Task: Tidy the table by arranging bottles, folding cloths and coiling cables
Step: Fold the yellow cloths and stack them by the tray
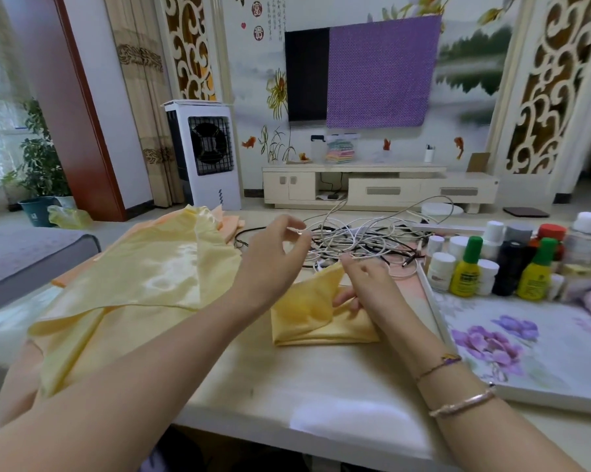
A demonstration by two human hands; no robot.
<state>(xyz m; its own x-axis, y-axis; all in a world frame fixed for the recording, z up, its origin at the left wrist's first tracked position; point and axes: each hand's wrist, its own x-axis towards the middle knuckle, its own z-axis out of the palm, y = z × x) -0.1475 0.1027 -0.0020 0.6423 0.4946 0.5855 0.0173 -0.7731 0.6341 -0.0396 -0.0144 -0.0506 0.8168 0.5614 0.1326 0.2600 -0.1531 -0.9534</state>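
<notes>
A small yellow cloth, partly folded, lies in the middle of the table. My right hand pinches its raised far corner. My left hand hovers above the cloth's left side with fingers loosely curled and nothing in them. A large pale yellow cloth is heaped at the left over orange cloths. Behind the hands lies a tangle of white and black cables. Several bottles stand on a flowered tray at the right.
The tray's white rim runs close to my right forearm. A grey cushion sits beyond the table's left edge. Across the floor stand a TV cabinet and a white air cooler.
</notes>
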